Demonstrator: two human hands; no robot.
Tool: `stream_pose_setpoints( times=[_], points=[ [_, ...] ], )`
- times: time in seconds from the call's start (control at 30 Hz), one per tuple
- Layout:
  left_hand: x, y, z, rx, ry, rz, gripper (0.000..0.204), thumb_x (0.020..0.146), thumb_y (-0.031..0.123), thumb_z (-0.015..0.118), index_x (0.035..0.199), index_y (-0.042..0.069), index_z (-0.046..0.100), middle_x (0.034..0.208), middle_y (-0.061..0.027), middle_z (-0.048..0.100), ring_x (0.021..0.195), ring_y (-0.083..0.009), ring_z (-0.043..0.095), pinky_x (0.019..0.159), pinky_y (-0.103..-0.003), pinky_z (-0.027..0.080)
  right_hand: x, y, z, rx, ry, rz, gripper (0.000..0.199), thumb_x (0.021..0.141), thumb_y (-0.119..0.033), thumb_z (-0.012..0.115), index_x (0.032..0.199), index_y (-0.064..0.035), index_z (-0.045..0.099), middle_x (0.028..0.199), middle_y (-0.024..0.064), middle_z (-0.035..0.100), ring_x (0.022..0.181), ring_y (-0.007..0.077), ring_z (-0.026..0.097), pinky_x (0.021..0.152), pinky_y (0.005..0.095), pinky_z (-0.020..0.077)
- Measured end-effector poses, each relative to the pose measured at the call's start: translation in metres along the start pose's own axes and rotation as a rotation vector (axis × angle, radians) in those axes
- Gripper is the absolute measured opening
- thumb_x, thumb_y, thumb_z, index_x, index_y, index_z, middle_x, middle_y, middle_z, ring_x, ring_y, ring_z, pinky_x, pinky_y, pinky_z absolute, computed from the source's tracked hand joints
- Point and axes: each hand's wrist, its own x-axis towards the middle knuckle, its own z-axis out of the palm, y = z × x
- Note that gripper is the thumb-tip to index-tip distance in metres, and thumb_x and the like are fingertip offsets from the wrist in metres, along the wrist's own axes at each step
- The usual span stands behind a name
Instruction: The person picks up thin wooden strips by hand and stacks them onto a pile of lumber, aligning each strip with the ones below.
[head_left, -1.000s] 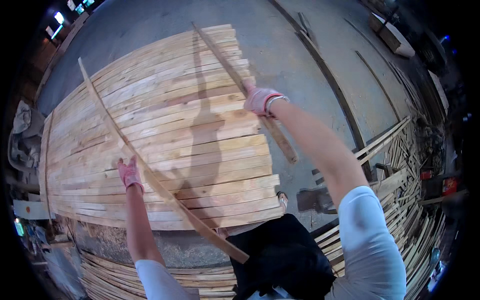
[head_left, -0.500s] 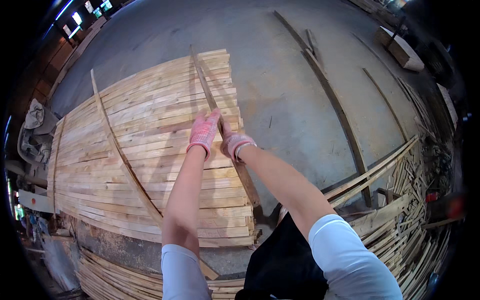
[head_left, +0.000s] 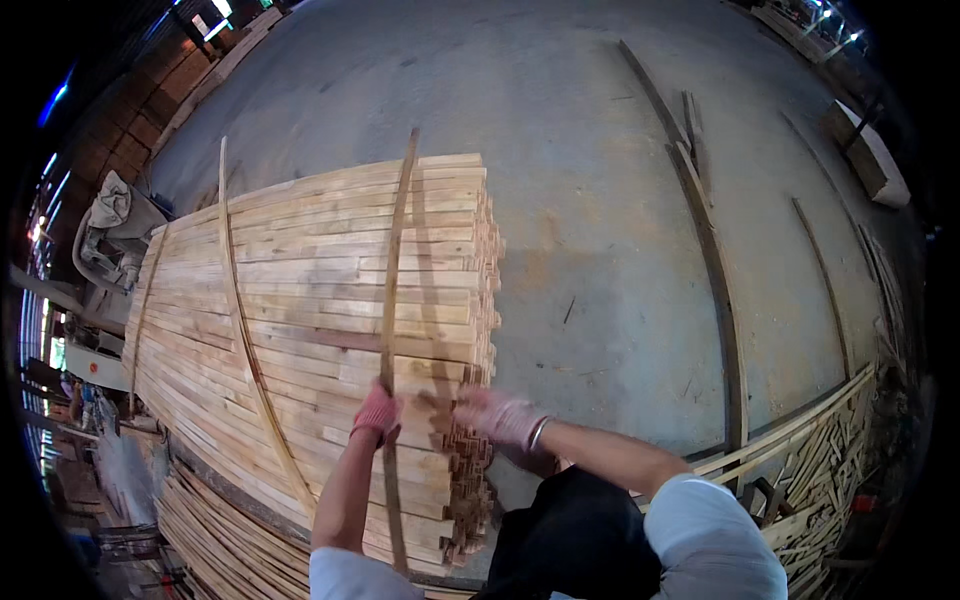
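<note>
A long, narrow, dark wooden strip (head_left: 396,270) lies crosswise over a broad stack of pale planks (head_left: 300,300). My left hand (head_left: 377,413), in a pinkish-red knitted glove, is closed around this strip near its closer end. In a matching paler glove, my right hand (head_left: 503,418) is off the strip, beside the planks' right-hand ends, its slightly blurred fingers stretched toward the stack. Nothing shows in it. Another, lighter wooden strip (head_left: 240,320) crosses the stack farther left, and a third strip (head_left: 145,320) lies near the far left end.
Long dark beams (head_left: 715,270) lie on the concrete floor (head_left: 580,200) to the right. A heap of thin wood offcuts (head_left: 835,455) fills the lower right. More slats (head_left: 225,530) lie at the lower left. Machinery (head_left: 110,240) stands beyond the stack's left end.
My right hand has let go of the dark strip and moved right of it. The strip now lies straighter across the planks, farther from their ends. My left hand still holds it, closer to me.
</note>
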Motion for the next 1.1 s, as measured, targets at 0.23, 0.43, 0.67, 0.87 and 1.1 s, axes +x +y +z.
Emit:
stream_pose_setpoints(
  times=[0.23, 0.43, 0.67, 0.87, 1.1],
  points=[
    [-0.01, -0.04, 0.012, 0.042, 0.044, -0.215, 0.054, 0.086, 0.023, 0.059, 0.134, 0.011, 0.039, 0.107, -0.0221, 0.068, 0.096, -0.0384, 0.068, 0.086, -0.047, 0.052, 0.177, 0.022, -0.259, -0.407, 0.545, -0.07, 0.067, 0.094, -0.052, 0.052, 0.142, -0.0068, 0.046, 0.132, 0.0226, 0.059, 0.12, 0.038, 0.057, 0.099, 0.0441, 0.048],
    [-0.007, -0.06, 0.069, -0.272, 0.122, -0.112, 0.039, 0.084, 0.011, 0.062, 0.121, 0.003, 0.052, 0.08, -0.0066, 0.063, 0.061, -0.0147, 0.058, 0.054, -0.031, 0.048, 0.36, -0.001, -0.391, -0.618, 0.515, -0.01, 0.059, 0.094, -0.049, 0.052, 0.139, -0.0117, 0.048, 0.133, 0.0201, 0.057, 0.12, 0.0376, 0.057, 0.1, 0.045, 0.0473],
    [0.054, 0.101, 0.076, -0.525, 0.263, -0.604, 0.033, 0.083, 0.016, 0.067, 0.111, 0.003, 0.057, 0.081, -0.0084, 0.066, 0.07, -0.0218, 0.064, 0.063, -0.035, 0.051, 0.506, 0.042, -0.432, -0.362, 0.076, 0.058, 0.055, 0.095, -0.048, 0.049, 0.135, -0.0109, 0.048, 0.129, 0.019, 0.06, 0.119, 0.0376, 0.057, 0.1, 0.0457, 0.047],
    [0.207, 0.221, 0.057, -0.581, 0.479, -0.514, 0.038, 0.08, 0.02, 0.074, 0.111, 0.002, 0.062, 0.082, -0.0082, 0.066, 0.069, -0.023, 0.063, 0.061, -0.038, 0.051, 0.513, 0.057, -0.43, -0.55, 0.132, -0.054, 0.054, 0.097, -0.049, 0.047, 0.136, -0.0133, 0.047, 0.122, 0.0195, 0.063, 0.114, 0.036, 0.061, 0.097, 0.0435, 0.0487],
    [0.374, 0.394, 0.0, 0.409, 0.844, -0.228, 0.082, 0.082, 0.054, 0.068, 0.146, 0.01, 0.043, 0.149, -0.0245, 0.041, 0.137, -0.0423, 0.037, 0.116, -0.048, 0.025, 0.526, 0.054, -0.447, -0.592, -0.104, -0.032, 0.05, 0.094, -0.051, 0.048, 0.124, -0.0116, 0.051, 0.112, 0.0182, 0.064, 0.101, 0.0343, 0.066, 0.086, 0.0495, 0.0498]
  ],
)
